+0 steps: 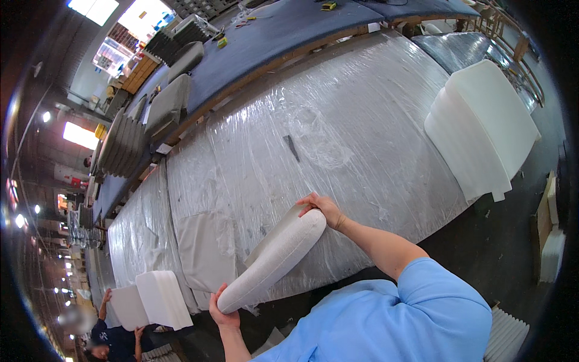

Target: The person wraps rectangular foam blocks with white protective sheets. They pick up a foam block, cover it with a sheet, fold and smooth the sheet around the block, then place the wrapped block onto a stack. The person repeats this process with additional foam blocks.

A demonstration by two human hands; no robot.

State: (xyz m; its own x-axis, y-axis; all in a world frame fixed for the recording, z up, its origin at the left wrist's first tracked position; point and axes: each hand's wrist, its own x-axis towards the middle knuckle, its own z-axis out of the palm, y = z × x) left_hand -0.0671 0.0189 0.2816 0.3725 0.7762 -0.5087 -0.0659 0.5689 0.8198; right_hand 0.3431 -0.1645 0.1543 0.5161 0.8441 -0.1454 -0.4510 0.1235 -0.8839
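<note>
A pale grey fabric-covered cushion (274, 259) is tilted on its side above the near edge of the plastic-wrapped table (253, 175). My left hand (224, 306) is closed round its lower left end. At its upper right end, my right hand (322, 210) grips the edge, fingers bent over the top. Between the hands a seamed side faces me, and part of a darker grey face shows behind it. Left of the cushion a flat piece of grey fabric (207, 250) lies on the plastic. A small dark strip (291, 148) lies farther back.
A stack of white foam pads (482, 130) stands at the table's right end. At lower left, a co-worker (111, 338) holds a grey panel beside more white foam (163, 300). Behind runs a blue-topped bench (265, 48) with grey cushions (169, 104) at its left.
</note>
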